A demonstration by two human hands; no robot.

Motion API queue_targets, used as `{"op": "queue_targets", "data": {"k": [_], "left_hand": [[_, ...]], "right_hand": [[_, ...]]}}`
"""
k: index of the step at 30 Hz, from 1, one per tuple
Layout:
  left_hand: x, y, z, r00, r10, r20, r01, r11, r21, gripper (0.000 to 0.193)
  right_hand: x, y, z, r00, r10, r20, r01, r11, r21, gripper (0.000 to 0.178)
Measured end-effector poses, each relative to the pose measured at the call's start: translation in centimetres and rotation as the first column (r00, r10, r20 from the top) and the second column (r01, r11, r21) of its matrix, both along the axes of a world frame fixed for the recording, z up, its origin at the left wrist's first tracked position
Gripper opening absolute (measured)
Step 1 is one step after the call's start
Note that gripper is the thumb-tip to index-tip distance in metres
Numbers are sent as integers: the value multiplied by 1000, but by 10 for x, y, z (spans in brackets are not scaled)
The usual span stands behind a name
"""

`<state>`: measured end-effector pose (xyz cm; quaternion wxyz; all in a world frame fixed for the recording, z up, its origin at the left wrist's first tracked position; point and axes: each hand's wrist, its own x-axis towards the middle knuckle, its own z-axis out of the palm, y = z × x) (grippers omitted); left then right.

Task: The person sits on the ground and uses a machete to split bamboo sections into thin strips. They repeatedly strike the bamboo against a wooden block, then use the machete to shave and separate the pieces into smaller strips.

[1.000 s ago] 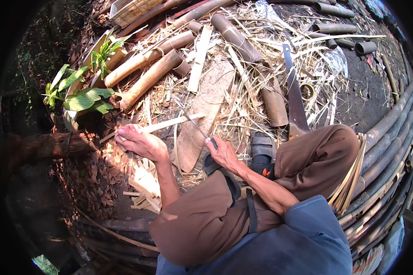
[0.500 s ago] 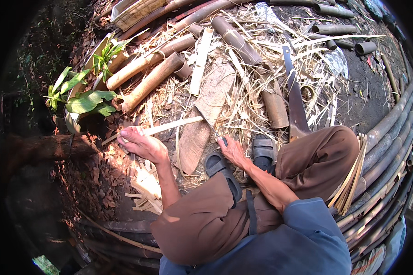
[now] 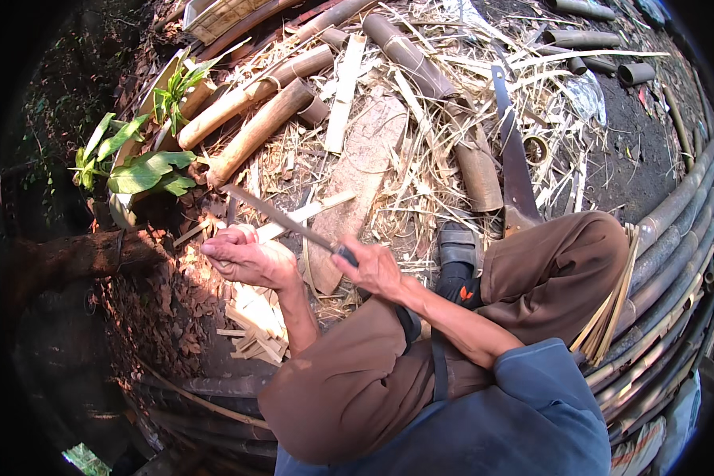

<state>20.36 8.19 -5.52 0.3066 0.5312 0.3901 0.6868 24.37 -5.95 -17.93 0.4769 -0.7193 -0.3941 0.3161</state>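
Note:
My left hand is closed around a pale bamboo strip, whose free end reaches right over a flat wooden board. A knife with a dark handle is gripped in my right hand. Its long blade points up and left, passing above the strip near my left hand; whether it touches the strip I cannot tell. Below my left hand lies a pile of short split bamboo pieces. Another flat pale bamboo slat rests across the board's far end.
A hand saw stands beyond my right knee. Bamboo tubes lie at the far left, another length right of the board, among shavings. Long poles line the right side, with a bundle of thin strips beside my leg.
My right hand has lifted the knife off the strip's far part and swung it left, toward my left hand. The left hand keeps the strip and has shifted slightly.

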Motion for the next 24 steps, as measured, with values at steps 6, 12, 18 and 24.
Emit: {"op": "queue_targets", "data": {"k": [6, 12, 18, 24], "left_hand": [[-2, 8, -4, 998, 63, -14, -63, 998, -13, 46], [-4, 16, -2, 993, 95, -64, -99, 994, -56, 52], [-18, 22, -6, 995, 84, -44, -87, 992, -88, 56], [-28, 28, -17, 997, 45, 55, -39, 992, -117, 54]], "right_hand": [[23, -13, -50, 981, -165, -105, 148, 976, -159, 36], [13, -5, -35, 987, -111, -118, 94, 985, -143, 33], [6, -16, -37, 994, -94, -48, 81, 972, -221, 39], [7, -33, -49, 998, -33, 46, 43, 971, -237, 40]]}}
